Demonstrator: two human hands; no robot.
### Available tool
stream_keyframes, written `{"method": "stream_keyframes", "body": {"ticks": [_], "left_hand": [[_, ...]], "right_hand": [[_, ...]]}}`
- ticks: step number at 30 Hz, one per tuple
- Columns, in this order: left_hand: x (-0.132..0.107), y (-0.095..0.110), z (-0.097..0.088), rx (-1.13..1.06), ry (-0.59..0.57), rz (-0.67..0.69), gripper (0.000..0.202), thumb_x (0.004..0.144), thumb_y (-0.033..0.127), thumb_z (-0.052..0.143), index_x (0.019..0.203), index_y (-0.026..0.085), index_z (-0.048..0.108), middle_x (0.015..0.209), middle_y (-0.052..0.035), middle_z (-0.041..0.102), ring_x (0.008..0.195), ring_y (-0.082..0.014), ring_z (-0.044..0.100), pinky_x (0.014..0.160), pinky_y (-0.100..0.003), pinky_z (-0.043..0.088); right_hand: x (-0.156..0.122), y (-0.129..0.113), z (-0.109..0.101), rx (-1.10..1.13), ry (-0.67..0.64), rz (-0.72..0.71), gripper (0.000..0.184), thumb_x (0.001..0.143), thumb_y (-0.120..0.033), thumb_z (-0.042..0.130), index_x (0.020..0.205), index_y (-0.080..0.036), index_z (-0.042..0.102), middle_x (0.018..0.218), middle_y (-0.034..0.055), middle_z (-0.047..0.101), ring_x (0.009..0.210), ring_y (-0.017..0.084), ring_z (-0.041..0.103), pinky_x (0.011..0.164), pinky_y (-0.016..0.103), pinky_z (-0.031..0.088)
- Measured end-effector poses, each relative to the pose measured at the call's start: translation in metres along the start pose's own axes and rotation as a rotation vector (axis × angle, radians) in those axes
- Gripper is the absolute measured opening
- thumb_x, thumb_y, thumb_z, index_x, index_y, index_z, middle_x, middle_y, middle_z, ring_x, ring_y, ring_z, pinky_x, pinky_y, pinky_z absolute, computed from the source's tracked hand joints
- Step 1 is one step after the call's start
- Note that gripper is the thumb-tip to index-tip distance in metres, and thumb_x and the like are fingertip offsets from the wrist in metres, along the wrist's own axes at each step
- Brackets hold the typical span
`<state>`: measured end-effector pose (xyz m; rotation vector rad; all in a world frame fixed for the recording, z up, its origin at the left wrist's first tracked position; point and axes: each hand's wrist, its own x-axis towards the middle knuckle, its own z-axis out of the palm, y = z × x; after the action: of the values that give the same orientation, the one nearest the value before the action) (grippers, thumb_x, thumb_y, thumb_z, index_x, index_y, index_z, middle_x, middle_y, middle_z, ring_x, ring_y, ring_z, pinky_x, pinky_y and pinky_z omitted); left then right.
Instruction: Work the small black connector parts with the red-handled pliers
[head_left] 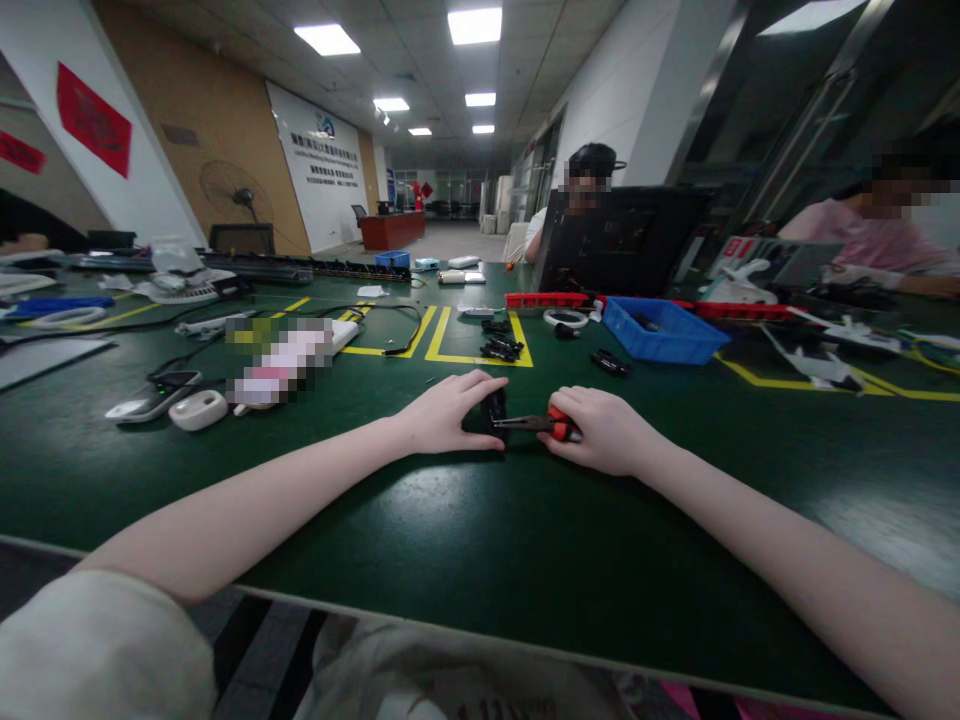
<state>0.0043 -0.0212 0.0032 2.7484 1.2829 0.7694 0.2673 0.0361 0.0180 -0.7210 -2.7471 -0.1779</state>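
My left hand [450,415] holds a small black part [493,408] upright between the thumb and fingers, just above or on the green table. In my right hand [600,428] is a pair of needle-nose pliers [525,423] with red and black handles, fingers wrapped round the grips. The long jaws point left and reach the black part near its lower end. Whether they clamp it I cannot tell. Beyond my hands lies a group of small black parts [501,346] inside a yellow taped outline, with another black piece [610,362] to its right.
A blue bin [664,330] stands at the back right, by a red strip [547,299]. A dark monitor [615,240] is behind it. On the left lie a white case [198,410], a handheld device [154,396] and cables. Two people sit across the green table [465,560].
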Motion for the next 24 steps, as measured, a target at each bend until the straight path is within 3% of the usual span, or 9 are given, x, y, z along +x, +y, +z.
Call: {"method": "stream_keyframes", "body": {"ticks": [7,13,24], "left_hand": [[0.0001,-0.0003,0.0006,0.012,-0.016,-0.006,0.082,0.081,0.055,0.071,0.147,0.02,0.035,0.133,-0.014,0.052,0.116,-0.03,0.057,0.1,-0.043,0.046],[0.0015,0.0027,-0.0044,0.043,-0.089,-0.018,0.072,0.086,0.059,0.064,0.14,0.014,0.046,0.122,-0.0133,0.061,0.109,-0.0301,0.06,0.095,-0.042,0.045],[0.0015,0.0019,-0.0056,0.058,-0.102,0.011,0.059,0.089,0.058,0.06,0.133,0.02,0.055,0.12,-0.0107,0.063,0.107,-0.0271,0.061,0.093,-0.038,0.043]], "right_hand": [[-0.0002,0.0003,-0.0002,0.01,-0.008,0.004,0.022,0.086,-0.042,0.056,0.081,-0.021,0.051,0.082,0.0066,0.061,0.072,0.021,0.055,0.063,0.031,0.039],[-0.0005,-0.0003,-0.0011,0.016,-0.001,-0.005,0.022,0.086,-0.042,0.056,0.08,-0.021,0.051,0.081,0.0067,0.062,0.071,0.021,0.056,0.063,0.031,0.039],[-0.0004,0.0042,0.0039,0.016,0.005,-0.006,0.022,0.085,-0.042,0.056,0.081,-0.021,0.052,0.082,0.007,0.062,0.072,0.021,0.056,0.063,0.032,0.039]]}}
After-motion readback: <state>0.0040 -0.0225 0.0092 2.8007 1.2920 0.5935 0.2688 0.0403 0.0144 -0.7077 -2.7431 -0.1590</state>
